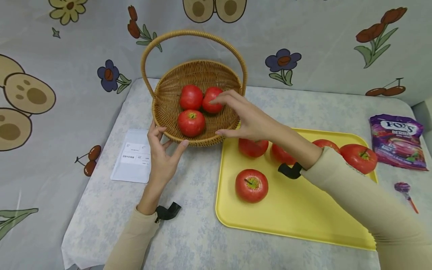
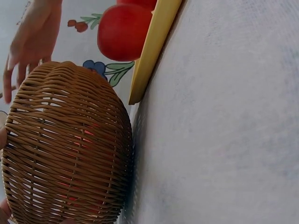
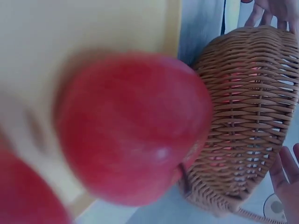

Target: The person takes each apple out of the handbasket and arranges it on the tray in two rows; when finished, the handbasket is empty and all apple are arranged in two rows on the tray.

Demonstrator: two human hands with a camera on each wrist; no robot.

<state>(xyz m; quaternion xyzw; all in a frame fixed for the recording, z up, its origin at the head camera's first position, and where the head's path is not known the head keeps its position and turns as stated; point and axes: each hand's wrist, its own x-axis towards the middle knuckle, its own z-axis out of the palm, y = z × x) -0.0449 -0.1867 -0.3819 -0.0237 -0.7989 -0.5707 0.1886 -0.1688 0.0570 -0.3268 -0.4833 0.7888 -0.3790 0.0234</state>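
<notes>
My right hand hangs over the near right rim of the wicker basket, fingers straight and relaxed, gripping nothing; the fingertips sit at the rightmost of the three red apples inside, apple in the basket, and I can't quite tell whether they touch it or just hover. My left hand is released too, thumb and straight fingers spread against the basket's near left wall, steadying it from the side nearest me.

The basket stands toward the far left of the bench, its hoop handle arching across from left to right. From the left wrist view I see the woven wall right up close, red showing through the weave, and the right hand's fingers beyond it.

The relation that matters: the yellow tray lies just right of the basket, its far left corner almost under the basket's rim, and the loose apples are on it. The closest, tray apple, sits directly below my right palm, partly hidden by it; the right wrist view is filled by that same blurred red fruit with the basket just beside. Another, front apple, lies toward me on the tray. So the right hand is by far the nearer to every fruit on the tray; the left is held off by the basket between.
</notes>
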